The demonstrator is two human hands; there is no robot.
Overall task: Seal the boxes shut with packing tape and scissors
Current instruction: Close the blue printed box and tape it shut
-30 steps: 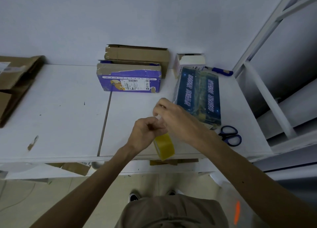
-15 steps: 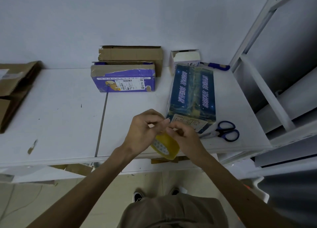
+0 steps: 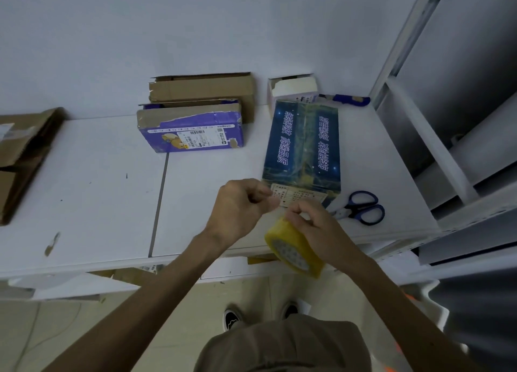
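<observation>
While the tape roll (image 3: 293, 250) is gripped in the right hand (image 3: 317, 227) just in front of the blue box (image 3: 303, 148), the left hand (image 3: 240, 208) is held beside it. Its thumb is pressed to the forefinger, apparently pinching the tape's free end, though the clear strip can hardly be made out. Both hands are kept at the box's near short end, the right one closer to its middle seam. The box's long axis is laid straight away from the hands, so the strip would probably be drawn outward along that seam. Scissors (image 3: 361, 208) are left just right of that near end.
</observation>
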